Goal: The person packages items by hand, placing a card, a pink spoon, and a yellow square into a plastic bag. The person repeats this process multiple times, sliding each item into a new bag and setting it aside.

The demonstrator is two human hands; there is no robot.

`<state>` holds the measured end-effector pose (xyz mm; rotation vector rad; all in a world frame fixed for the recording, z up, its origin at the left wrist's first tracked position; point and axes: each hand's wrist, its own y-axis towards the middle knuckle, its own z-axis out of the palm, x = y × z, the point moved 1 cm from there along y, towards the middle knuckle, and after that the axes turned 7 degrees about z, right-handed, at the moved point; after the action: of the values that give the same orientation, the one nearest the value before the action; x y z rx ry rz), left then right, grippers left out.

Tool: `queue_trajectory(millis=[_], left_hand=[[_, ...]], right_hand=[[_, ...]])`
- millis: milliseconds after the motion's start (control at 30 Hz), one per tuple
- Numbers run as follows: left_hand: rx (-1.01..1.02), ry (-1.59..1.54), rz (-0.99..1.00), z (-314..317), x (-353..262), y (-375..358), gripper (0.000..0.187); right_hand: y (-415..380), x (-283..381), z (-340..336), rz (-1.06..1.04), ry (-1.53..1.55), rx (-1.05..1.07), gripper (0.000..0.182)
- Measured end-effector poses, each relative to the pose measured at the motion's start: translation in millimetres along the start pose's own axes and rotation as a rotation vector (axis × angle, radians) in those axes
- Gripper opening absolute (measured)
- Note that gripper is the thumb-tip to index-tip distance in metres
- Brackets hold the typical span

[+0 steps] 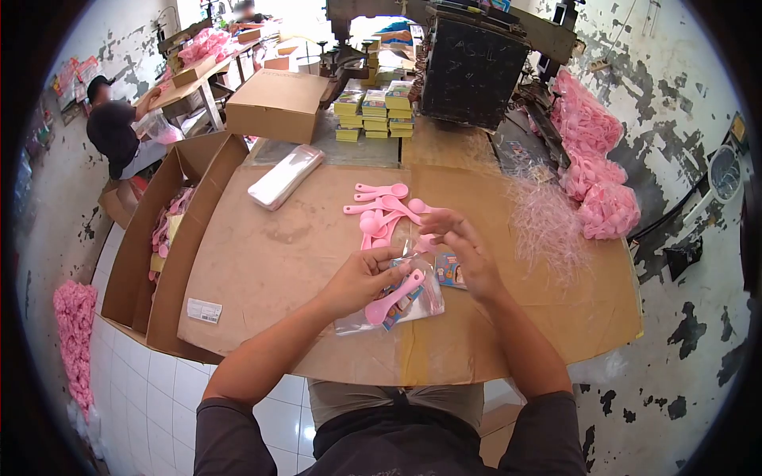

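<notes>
My left hand (pixel 367 278) pinches the upper edge of a clear plastic bag (pixel 349 324) between thumb and fingers. A pink spoon (pixel 394 297) lies slanted at the bag, its bowl toward me, over a colourful printed card (pixel 414 300). My right hand (pixel 468 254) is just right of the bag mouth, fingers extended and apart, with nothing visible in them. Beneath it lies a blue printed card (pixel 451 271). Just beyond both hands is a loose pile of pink spoons (pixel 385 208), partly hidden by the right fingers.
A stack of clear bags (pixel 286 176) lies at the table's left. Bundles of cards (pixel 375 107) stand at the back beside a black machine box (pixel 472 67). An open carton (pixel 139 262) is at left; pink bundles (pixel 599 166) hang right. Another person (pixel 119 131) sits farther left.
</notes>
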<state>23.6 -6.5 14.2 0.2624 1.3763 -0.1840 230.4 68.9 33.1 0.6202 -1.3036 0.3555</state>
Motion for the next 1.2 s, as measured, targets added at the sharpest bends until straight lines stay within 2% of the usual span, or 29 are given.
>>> queue_trajectory(millis=[33, 133, 200, 233, 300, 400, 433, 533, 567, 667, 733, 867, 933, 1033, 1133, 1200], left_hand=[[0.017, -0.023, -0.009, 0.6, -0.6, -1.2, 0.04], [0.081, -0.051, -0.015, -1.0, -0.6, -2.0, 0.041], [0.133, -0.02, -0.004, -5.6, 6.5, -2.0, 0.041], [0.1, -0.024, 0.098, -4.3, 3.6, -2.0, 0.041], [0.034, -0.033, 0.298, 1.0, -2.4, -2.0, 0.039], [-0.122, 0.136, 0.425, -1.7, -4.7, 0.1, 0.04], [-0.094, 0.214, 0.407, -3.1, -6.9, -2.4, 0.045], [0.049, 0.365, 0.544, 1.3, -11.3, -8.5, 0.051], [0.037, 0.421, 0.583, 5.8, -14.8, -11.4, 0.055], [0.052, 0.527, 0.518, 9.8, -10.7, -14.7, 0.054], [0.021, 0.416, 0.515, 14.5, -12.9, -13.0, 0.049], [0.0, 0.264, 0.498, 13.0, -10.3, -9.1, 0.041], [-0.018, 0.177, 0.408, 13.5, -13.0, -11.0, 0.038], [-0.047, 0.146, 0.361, 12.8, -11.8, -11.7, 0.038], [-0.083, 0.261, 0.372, 11.7, -12.7, -14.0, 0.042], [-0.091, 0.35, 0.392, 11.8, -11.7, -15.5, 0.046]], right_hand=[[0.9, 11.4, 3.6, 0.036, 0.083, -0.019, 0.018], [-0.5, 23.7, 1.2, -0.297, -0.564, 0.167, 0.014], [-3.1, 39.7, 5.0, -0.281, -0.679, 0.266, 0.014], [-3.9, 50.4, 9.6, -0.273, -0.735, 0.316, 0.013], [-6.0, 77.6, 23.5, -0.452, -0.822, 0.218, 0.012], [-11.0, 111.8, 36.8, -0.669, -1.057, 0.097, 0.015], [-12.0, 117.3, 38.3, -0.737, -1.155, 0.061, 0.016], [-10.9, 114.9, 37.1, -0.62, -1.347, 0.112, 0.017], [-11.1, 114.4, 35.7, -0.564, -1.334, 0.107, 0.016], [-11.2, 111.7, 30.3, -0.414, -1.249, 0.107, 0.014], [-12.6, 103.5, 29.5, -0.337, -1.124, 0.105, 0.013], [-12.0, 92.3, 30.7, -0.325, -0.967, 0.051, 0.016], [-12.0, 91.3, 34.1, -0.29, -0.927, 0.024, 0.019], [-9.5, 73.7, 37.6, -0.527, -1.021, -0.156, 0.021], [-9.1, 74.2, 46.7, -0.749, -1.319, -0.119, 0.022], [-6.1, 67.6, 50.3, -0.809, -1.416, -0.138, 0.025]])
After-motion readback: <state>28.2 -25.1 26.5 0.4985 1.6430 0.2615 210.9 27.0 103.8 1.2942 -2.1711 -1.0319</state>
